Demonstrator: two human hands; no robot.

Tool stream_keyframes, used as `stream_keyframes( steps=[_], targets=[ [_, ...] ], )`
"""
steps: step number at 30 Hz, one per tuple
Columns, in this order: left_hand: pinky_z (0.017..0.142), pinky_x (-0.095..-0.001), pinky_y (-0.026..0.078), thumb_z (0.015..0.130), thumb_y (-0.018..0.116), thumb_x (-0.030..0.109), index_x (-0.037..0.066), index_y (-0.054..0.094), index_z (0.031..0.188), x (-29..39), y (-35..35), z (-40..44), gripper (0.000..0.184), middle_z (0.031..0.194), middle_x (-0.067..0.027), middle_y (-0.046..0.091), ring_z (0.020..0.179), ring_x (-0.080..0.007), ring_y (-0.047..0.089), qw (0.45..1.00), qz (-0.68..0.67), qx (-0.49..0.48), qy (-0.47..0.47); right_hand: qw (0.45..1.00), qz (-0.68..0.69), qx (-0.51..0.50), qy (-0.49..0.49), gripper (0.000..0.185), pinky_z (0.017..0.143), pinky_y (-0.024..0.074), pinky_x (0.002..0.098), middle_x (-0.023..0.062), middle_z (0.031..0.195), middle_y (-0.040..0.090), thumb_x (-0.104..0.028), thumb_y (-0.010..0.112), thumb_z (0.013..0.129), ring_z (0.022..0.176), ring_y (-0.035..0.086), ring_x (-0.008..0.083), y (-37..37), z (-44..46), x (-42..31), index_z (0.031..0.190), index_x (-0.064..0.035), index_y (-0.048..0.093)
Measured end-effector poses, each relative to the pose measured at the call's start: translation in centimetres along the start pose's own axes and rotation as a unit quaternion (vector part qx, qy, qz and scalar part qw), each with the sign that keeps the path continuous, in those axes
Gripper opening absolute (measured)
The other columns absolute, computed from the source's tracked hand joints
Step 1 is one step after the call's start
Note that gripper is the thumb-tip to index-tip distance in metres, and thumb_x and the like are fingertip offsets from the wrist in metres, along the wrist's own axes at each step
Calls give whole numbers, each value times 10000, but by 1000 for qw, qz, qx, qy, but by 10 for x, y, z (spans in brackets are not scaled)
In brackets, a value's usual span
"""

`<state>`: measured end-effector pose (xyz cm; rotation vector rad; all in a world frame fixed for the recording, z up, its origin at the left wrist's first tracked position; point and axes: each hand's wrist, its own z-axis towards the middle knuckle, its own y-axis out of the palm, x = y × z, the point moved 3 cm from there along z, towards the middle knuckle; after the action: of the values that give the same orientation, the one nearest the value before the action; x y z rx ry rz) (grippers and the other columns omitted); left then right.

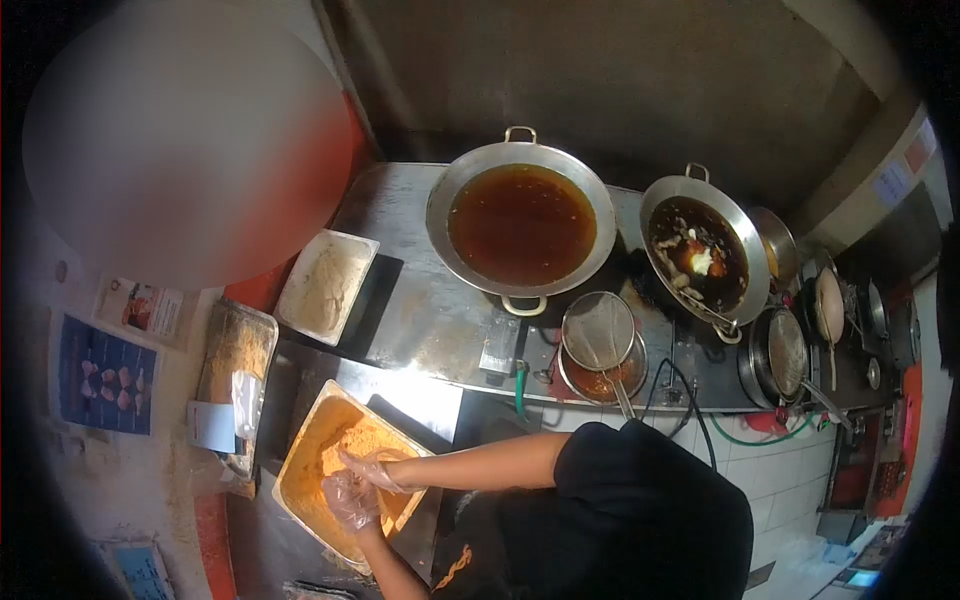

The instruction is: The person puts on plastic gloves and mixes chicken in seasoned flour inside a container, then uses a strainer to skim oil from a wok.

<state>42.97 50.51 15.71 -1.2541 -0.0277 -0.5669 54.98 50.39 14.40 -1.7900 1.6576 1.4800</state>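
Note:
Both my hands are in thin clear plastic gloves, inside a rectangular metal tub [290,468] of orange-yellow powdery coating. My left hand [350,500] is in the lower part of the tub, its fingers curled. Whatever lies within that grasp is hidden. Just above it, my right hand [372,470] reaches in from the right with its fingers stretched over the coating [372,436]. The two hands touch or overlap at the wrists and palms. The coating heaps up around the right fingertips.
A wide pan of brown oil [520,225] stands on the metal counter, beside a second pan with food frying [700,250]. A strainer [598,330] rests over a bowl. A pale-flour tub [328,285] and a crumb tray [240,345] lie left. Cookware [785,350] crowds the right.

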Motion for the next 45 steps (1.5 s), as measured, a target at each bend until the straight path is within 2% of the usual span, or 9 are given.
stream_keyframes(
  steps=[14,17,20,22,27,31,39,41,45],
  targets=[
    [722,-388,482,751,627,28,-13,630,911,-60,12,-8,166,808,-143,614,748,-277,585,986,30,-61,-151,996,69,-60,4,947,1116,200,426,186,1472,302,-765,219,843,1383,231,316,7,35,34,1474,-62,152],
    [756,-365,496,753,579,-17,-32,626,965,-83,15,-21,218,865,-120,636,769,-259,601,821,-483,101,-288,994,100,-24,-35,885,1072,283,446,185,1416,387,-728,249,868,1326,327,322,-4,-15,-10,1418,-36,291],
    [838,-331,484,750,509,-63,-48,613,1021,-96,8,-37,290,1015,-127,619,904,-250,598,712,-597,125,-348,972,223,-20,-65,744,987,398,429,163,1268,529,-652,327,900,1155,508,274,-33,-39,-33,1250,-25,520],
    [918,-329,449,736,512,-45,-41,600,1074,-72,-15,-45,350,1162,-148,564,1079,-259,549,979,-125,91,-129,914,276,-122,-273,532,907,458,401,153,1167,584,-483,434,927,1045,583,235,-68,-50,-18,1168,-22,549],
    [996,-350,401,745,507,-22,-14,594,1106,-69,-28,-68,371,1272,-129,504,1206,-255,477,962,-149,62,-218,885,383,64,-257,208,903,472,471,195,982,615,-166,524,885,980,605,334,-165,-128,-3,1019,-10,556],
    [990,-350,406,749,491,-32,21,600,1114,-60,-41,-74,384,1294,-136,504,1190,-271,492,992,-15,69,-108,899,370,126,-195,225,816,534,459,196,969,621,-164,564,848,898,637,332,-223,-144,60,987,13,561],
    [855,-317,451,760,483,-30,17,628,1045,-67,-24,-73,323,1269,-114,538,1063,-228,549,931,-187,30,-312,898,356,248,76,107,532,519,369,156,782,605,-158,533,890,642,613,278,-284,-63,236,922,-56,525],
    [876,-335,445,752,479,-10,24,631,1027,-51,-35,-66,317,1264,-118,538,1059,-244,548,990,60,10,-128,893,331,301,44,274,528,529,380,165,797,627,-296,537,919,590,607,274,-298,-32,269,905,-24,567],
    [906,-369,433,732,492,9,40,630,1015,-61,-31,-72,317,1262,-127,537,1088,-280,537,980,-44,18,-191,808,446,384,-31,281,397,407,326,106,668,546,-314,571,913,490,509,223,-322,38,325,777,-67,564]
  ],
)
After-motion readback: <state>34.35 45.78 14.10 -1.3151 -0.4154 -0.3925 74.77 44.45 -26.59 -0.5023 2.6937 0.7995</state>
